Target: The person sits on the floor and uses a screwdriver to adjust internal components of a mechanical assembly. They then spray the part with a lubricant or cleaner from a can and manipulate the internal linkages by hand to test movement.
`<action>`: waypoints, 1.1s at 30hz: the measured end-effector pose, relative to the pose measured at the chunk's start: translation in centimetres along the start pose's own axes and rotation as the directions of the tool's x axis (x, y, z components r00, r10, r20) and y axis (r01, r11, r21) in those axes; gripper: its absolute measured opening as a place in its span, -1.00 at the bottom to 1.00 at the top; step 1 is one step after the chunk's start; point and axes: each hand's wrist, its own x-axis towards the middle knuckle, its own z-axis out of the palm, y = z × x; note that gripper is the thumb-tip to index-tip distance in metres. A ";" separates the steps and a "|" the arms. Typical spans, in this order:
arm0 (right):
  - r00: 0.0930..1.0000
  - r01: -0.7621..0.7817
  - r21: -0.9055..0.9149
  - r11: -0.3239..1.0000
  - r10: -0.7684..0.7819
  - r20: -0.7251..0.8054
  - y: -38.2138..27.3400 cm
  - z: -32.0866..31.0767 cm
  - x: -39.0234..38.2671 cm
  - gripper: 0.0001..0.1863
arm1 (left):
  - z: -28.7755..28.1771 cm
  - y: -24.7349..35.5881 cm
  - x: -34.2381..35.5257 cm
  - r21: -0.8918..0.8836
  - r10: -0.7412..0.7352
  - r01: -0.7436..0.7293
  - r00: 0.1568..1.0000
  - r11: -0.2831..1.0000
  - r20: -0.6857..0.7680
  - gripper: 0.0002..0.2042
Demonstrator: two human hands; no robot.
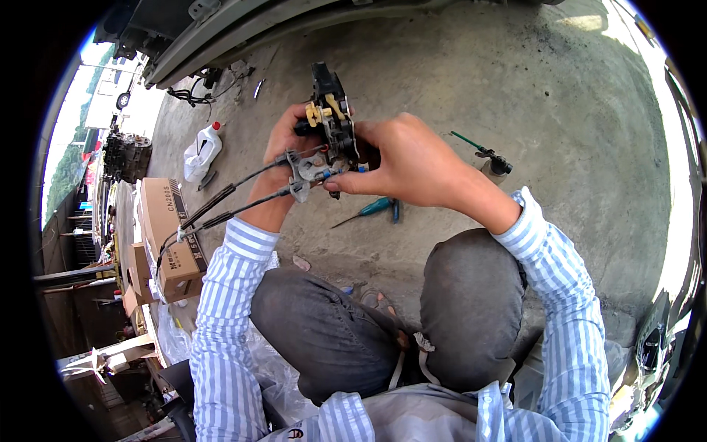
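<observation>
A car door latch, black with yellow parts and a metal plate, is held up in front of me above the concrete floor. Behind its left side, my left hand is closed around it, the fingers partly hidden. My right hand grips it from the right, with the thumb pressed against the lower end by a blue piece and a grey cable bracket. From that bracket two black cables run down to the left over my left forearm. On the floor below lies a teal-handled screwdriver.
A white jug with a red cap and a cardboard box stand to the left. At right is a bottle with a black top and green tube. A vehicle body edge spans the top. My knees are bent below.
</observation>
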 end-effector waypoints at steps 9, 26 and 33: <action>0.992 0.126 -0.036 0.991 -0.125 0.020 0.6 0.0 -0.1 -0.47 | -1.4 0.4 0.1 -0.071 -0.065 0.075 0.988 0.995 0.140 -0.54; 0.997 0.074 -0.027 0.997 -0.075 -0.022 0.7 0.4 0.1 -0.31 | -1.0 0.5 -0.2 -0.066 -0.088 0.100 0.982 0.993 0.168 -0.53; 1.000 0.005 -0.013 1.000 -0.005 0.015 1.0 0.3 0.1 -0.38 | 0.1 0.0 -0.2 0.079 0.016 -0.012 0.999 0.997 -0.046 -0.63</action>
